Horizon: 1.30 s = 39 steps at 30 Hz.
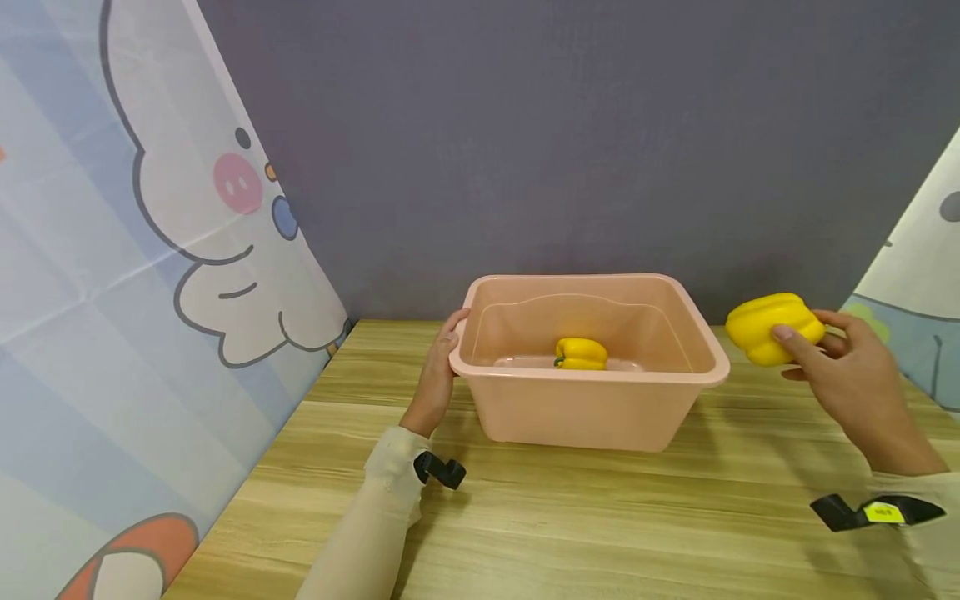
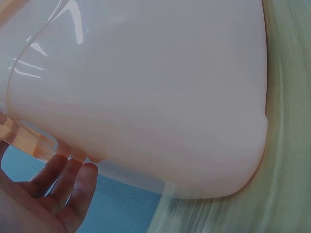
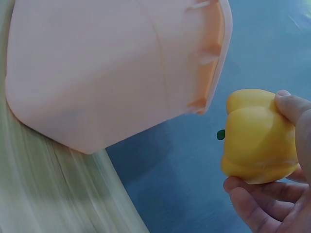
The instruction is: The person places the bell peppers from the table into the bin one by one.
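Observation:
A pink plastic bin (image 1: 585,408) stands on the wooden table, and one yellow bell pepper (image 1: 581,353) lies on its bottom. My left hand (image 1: 437,371) holds the bin's left rim; in the left wrist view its fingertips (image 2: 85,182) touch the bin's outer wall below the rim. Off the bin's right side, my right hand (image 1: 862,375) grips a second yellow bell pepper (image 1: 772,325) in the air, thumb on one side and fingers on the other. That pepper's short green stem (image 3: 221,134) points toward the bin in the right wrist view.
Wooden tabletop (image 1: 600,517) extends in front of the bin. Behind it rises a dark grey panel (image 1: 562,142). Cartoon-printed cloth (image 1: 97,317) hangs at the left, with more printed cloth (image 1: 922,275) at the right.

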Tool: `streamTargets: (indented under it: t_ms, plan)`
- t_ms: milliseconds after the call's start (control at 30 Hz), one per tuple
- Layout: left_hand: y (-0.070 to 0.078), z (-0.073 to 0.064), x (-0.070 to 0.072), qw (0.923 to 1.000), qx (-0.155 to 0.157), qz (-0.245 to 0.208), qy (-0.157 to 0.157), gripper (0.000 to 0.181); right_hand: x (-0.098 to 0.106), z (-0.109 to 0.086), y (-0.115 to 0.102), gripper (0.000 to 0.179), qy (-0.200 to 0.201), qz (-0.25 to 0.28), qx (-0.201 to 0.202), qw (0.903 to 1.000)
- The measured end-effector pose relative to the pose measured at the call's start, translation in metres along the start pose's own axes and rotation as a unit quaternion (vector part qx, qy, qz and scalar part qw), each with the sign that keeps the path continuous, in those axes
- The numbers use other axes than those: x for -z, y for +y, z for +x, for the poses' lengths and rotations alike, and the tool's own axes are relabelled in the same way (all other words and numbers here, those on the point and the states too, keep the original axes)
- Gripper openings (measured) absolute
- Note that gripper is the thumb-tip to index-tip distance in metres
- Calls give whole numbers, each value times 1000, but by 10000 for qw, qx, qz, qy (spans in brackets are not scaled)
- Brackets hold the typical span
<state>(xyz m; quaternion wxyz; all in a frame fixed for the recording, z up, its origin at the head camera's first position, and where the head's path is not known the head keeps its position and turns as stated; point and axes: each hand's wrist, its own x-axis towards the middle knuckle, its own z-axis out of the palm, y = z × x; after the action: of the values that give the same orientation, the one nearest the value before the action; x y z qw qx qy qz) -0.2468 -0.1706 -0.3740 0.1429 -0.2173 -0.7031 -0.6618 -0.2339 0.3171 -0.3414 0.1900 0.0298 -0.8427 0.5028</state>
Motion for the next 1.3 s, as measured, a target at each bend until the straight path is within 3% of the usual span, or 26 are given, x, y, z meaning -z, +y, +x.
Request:
streamTargets:
  t_ms: [467,867,1100,1300]
  plan:
    - [2,1,2,10000,-14,-79,11,52,-1,-7,-21,72,205,141,249,9994]
    - [1,0,1,9999,-45,-122,30,52,0,-14,-31,67,-31,464,266,9986]
    - [-2,-2,1,9999,-47,-95,61,55,-3,-17,-37,63,0,986,391,9944]
    - [-1,-1,1,9999,-31,-72,71,55,-8,-20,-43,61,26,708,463,9964]
